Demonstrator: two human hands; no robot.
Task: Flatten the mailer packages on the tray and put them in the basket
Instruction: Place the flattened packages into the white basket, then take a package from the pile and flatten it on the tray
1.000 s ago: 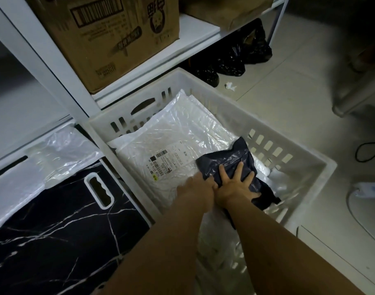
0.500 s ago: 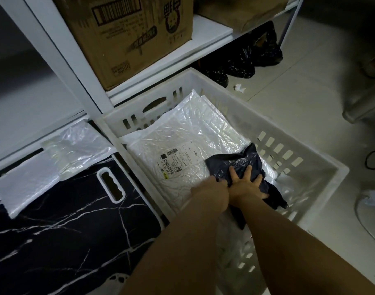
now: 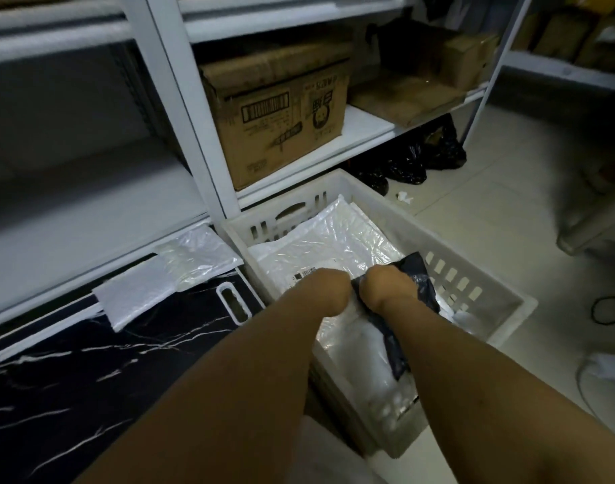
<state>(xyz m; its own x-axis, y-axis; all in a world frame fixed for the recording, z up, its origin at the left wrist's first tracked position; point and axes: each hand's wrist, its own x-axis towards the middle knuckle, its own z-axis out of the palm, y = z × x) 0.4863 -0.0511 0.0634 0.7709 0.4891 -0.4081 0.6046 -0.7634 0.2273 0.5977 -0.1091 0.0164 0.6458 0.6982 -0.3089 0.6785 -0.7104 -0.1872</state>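
A white slotted basket (image 3: 372, 192) stands on the floor beside the shelf. A large white mailer (image 3: 334, 246) with a shipping label lies flat in it, and a dark navy mailer (image 3: 421, 284) lies on top at the right. My left hand (image 3: 328, 286) and my right hand (image 3: 381, 286) sit side by side at the dark mailer's left edge, the right one on it. Both sets of fingers are hidden behind the backs of the hands. To the left, the black marbled tray (image 3: 89, 361) carries a white bubble mailer (image 3: 135, 295) and a clear plastic mailer (image 3: 198, 255).
A white shelf post (image 3: 184, 110) rises just behind the basket and tray. A cardboard box (image 3: 281, 113) sits on the shelf above the basket. Black bags (image 3: 421, 158) lie under the shelf. A black cable (image 3: 606, 309) lies on the floor at the right.
The view has tilted up, showing more shelf. Both hands stay at the dark mailer in the basket. The right hand's spread fingers, visible before, are now hidden behind the hand.
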